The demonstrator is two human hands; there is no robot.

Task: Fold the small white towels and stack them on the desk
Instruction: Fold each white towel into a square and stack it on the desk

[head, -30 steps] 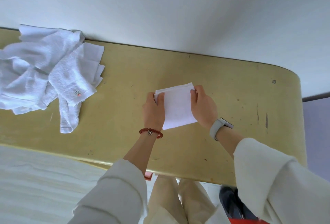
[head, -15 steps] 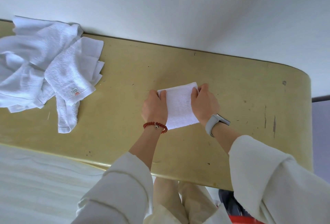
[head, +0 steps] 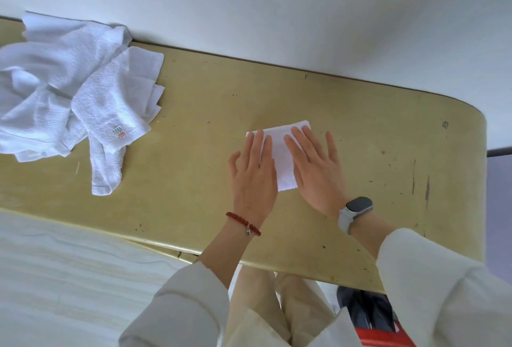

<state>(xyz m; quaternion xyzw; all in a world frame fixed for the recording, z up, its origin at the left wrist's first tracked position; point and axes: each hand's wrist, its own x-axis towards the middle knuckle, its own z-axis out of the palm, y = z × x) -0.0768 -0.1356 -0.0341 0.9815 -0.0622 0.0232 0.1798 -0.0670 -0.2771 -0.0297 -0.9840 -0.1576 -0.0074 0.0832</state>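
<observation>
I see both flat hands, left hand (head: 253, 177) and right hand (head: 313, 172), fingers straight and spread, pressing the folded towel (head: 279, 152) on the tabletop (head: 207, 152). Its long side runs away from me. The towel pile (head: 69, 97) has a small tag (head: 118, 133) with red marks, too tiny to read.

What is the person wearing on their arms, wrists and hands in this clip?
Both hands are bare, no gloves or rings visible. The left hand has a red beaded bracelet with a small metal charm at the wrist. The right hand has a smartwatch with a dark face and pale grey strap. Both arms wear loose cream sleeves, pushed back from the wrists.
</observation>
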